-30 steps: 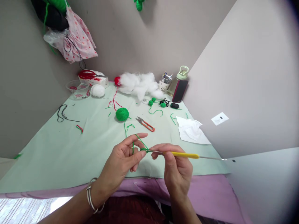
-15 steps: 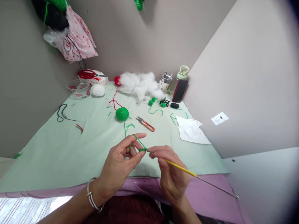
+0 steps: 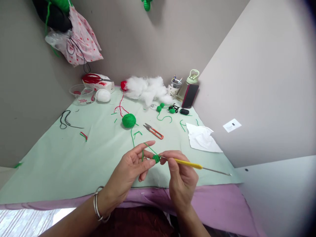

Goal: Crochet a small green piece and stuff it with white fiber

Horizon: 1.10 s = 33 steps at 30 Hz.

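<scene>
A small green crochet piece (image 3: pixel 156 158) is pinched between the thumb and fingers of my left hand (image 3: pixel 133 168). Green yarn runs over that hand's raised index finger and back to the green yarn ball (image 3: pixel 128 120) on the table. My right hand (image 3: pixel 182 174) grips a crochet hook (image 3: pixel 189 163) with a yellow handle, its thin tip at the edge of the green piece. The hook's bare metal rear end points to the right. Beyond my hands lie orange-handled thread snips (image 3: pixel 153 131), partly spread.
White stuffing (image 3: pixel 148 89) is heaped at the back, beside a red yarn ball (image 3: pixel 123 86). A bottle (image 3: pixel 189 86) and a phone (image 3: pixel 190 96) stand at the back right. Crumpled white paper (image 3: pixel 203 137) lies right; red scissors (image 3: pixel 92 78) rest on a box at back left.
My left hand has turned the green piece so its round face shows. The crochet hook has swung to a flatter angle, its rear end higher and further left.
</scene>
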Available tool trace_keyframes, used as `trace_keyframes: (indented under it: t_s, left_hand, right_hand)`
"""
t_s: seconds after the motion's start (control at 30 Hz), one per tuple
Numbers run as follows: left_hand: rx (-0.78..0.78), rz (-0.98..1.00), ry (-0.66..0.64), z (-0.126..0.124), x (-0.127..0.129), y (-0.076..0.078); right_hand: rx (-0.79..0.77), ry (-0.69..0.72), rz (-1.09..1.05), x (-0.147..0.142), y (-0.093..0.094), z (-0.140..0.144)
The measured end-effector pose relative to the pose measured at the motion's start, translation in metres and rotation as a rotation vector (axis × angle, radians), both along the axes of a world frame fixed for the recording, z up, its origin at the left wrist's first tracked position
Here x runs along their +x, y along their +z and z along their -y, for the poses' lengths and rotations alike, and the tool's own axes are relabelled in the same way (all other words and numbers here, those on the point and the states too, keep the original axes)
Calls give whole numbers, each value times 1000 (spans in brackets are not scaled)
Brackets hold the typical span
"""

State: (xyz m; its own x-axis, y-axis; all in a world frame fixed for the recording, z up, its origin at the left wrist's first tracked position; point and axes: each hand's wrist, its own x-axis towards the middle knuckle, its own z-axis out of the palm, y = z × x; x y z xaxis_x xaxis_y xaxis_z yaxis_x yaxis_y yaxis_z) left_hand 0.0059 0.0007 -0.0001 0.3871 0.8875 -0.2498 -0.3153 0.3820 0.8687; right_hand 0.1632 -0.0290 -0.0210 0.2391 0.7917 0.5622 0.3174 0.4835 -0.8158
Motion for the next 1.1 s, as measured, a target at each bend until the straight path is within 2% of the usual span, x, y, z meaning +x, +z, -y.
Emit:
trace_keyframes:
  t_s: [0.1, 0.17, 0.37, 0.47, 0.53, 0.6, 0.73, 0.83, 0.9, 0.97, 1.1]
  left_hand:
    - [1, -1, 15, 0, 1, 3]
    - [11, -7, 30, 1, 2, 3]
    - [46, -5, 102, 3, 3, -4]
    - [-68, 107, 13, 3, 3, -3]
    - [-147, 187, -53, 2, 1, -2]
    - [-167, 231, -49, -1, -1, -1]
    - [-92, 205, 41, -3, -3, 3]
    - [-33, 148, 25, -2, -2, 3]
    - [-4, 104, 25, 0, 0, 1]
    - [13, 71, 59, 2, 2, -2]
    - [-19, 101, 91, 3, 5, -7]
  right_hand:
    - [-53, -12, -50, -1, 3, 0]
    - [-24, -16, -10, -2, 2, 1]
    - [250, -33, 416, 0, -22, 9]
    - [347, -101, 503, 1, -28, 9]
    - [339, -84, 420, 3, -24, 9]
    - [242, -11, 255, 4, -15, 8]
    - [-9, 84, -201, 4, -1, 3]
    - [-45, 142, -344, 0, 1, -2]
    - [-31, 131, -249, -3, -1, -3]
    - [26, 86, -63, -5, -5, -1]
    - [297, -46, 363, -6, -13, 5]
